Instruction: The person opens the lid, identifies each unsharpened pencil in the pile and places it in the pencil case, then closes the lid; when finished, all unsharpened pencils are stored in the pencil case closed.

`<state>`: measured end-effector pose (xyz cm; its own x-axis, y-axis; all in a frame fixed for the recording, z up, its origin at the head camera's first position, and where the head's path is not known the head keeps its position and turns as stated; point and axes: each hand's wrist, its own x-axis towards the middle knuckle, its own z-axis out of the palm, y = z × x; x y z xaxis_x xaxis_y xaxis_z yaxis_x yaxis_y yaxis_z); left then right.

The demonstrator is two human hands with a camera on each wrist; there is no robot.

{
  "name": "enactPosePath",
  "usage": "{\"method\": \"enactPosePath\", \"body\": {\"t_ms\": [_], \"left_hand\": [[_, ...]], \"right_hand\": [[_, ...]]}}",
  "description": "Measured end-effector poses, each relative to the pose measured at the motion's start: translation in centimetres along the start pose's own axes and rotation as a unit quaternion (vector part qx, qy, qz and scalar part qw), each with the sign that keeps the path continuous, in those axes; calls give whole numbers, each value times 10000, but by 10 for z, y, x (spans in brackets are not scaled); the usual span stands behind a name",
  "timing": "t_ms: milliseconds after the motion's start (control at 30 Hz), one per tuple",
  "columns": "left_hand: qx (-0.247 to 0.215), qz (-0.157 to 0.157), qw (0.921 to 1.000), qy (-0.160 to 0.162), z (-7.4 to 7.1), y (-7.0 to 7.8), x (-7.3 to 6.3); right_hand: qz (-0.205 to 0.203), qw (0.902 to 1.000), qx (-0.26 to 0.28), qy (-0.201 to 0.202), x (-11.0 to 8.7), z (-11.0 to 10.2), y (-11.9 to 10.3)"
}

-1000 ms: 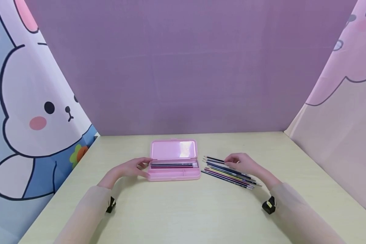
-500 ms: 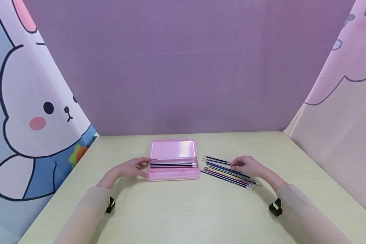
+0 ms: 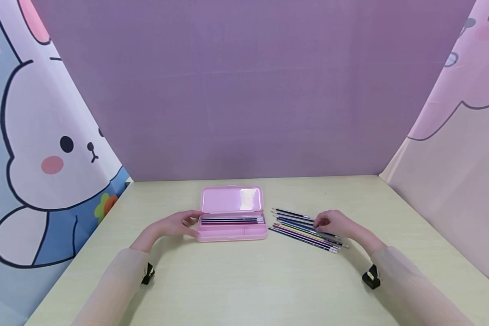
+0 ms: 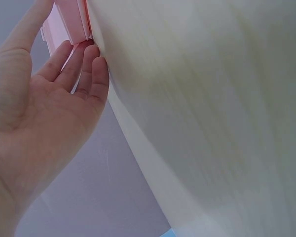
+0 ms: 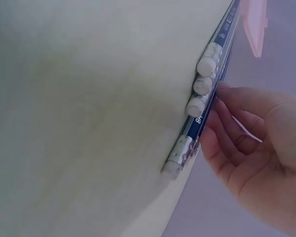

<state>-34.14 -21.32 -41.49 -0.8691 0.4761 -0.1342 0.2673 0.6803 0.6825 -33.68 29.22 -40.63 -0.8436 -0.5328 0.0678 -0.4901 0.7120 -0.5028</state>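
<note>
A pink pencil case [image 3: 232,233] lies with its lid raised, several pencils [image 3: 231,221] in its rear compartment. At its left end my left hand [image 3: 178,223] holds it, thumb at the front corner and fingers at the back one. To the right, a loose bundle of pencils [image 3: 305,237] lies slanted on the table. My right hand [image 3: 335,224] is over the bundle's far side, its curled thumb and fingers pinching at a dark pencil. Seen in the right wrist view, those fingers [image 5: 219,111] sit behind white eraser ends [image 5: 202,85]; the fingertips are partly hidden.
The pale wooden table [image 3: 244,280] ends at a purple backdrop [image 3: 248,90]. Printed cloth with a rabbit [image 3: 53,136] hangs on the left, and a pink-and-white cloth [image 3: 464,158] on the right. Black wrist cameras sit under both sleeves.
My right hand has moved right and slightly toward me along the bundle, uncovering the rear pencil up to its eraser end. The left hand and pencil case have stayed put.
</note>
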Motion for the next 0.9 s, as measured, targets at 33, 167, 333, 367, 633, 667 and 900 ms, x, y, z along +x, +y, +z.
{"method": "enactPosePath", "body": {"t_ms": [33,167,333,367,633,667,900], "left_hand": [[-7,1,10000,1,0,0,0],[19,80,10000,-16,0,1,0],[53,121,9999,-11,1,2,-1],[61,145,9999,-20,1,2,-1],[35,131,9999,-16,1,3,-2],[16,107,9999,-1,1,3,-2],[-28,54,10000,9,0,2,-2]], "right_hand": [[-16,10000,-48,15,0,0,0],[-24,9996,-265,102,1,0,1],[223,9995,-202,98,-1,1,0],[263,9995,-170,84,-2,1,0],[434,9984,-347,134,-6,-1,3],[441,9982,-374,141,-7,-2,3],[217,9986,-441,192,-8,-3,6]]}}
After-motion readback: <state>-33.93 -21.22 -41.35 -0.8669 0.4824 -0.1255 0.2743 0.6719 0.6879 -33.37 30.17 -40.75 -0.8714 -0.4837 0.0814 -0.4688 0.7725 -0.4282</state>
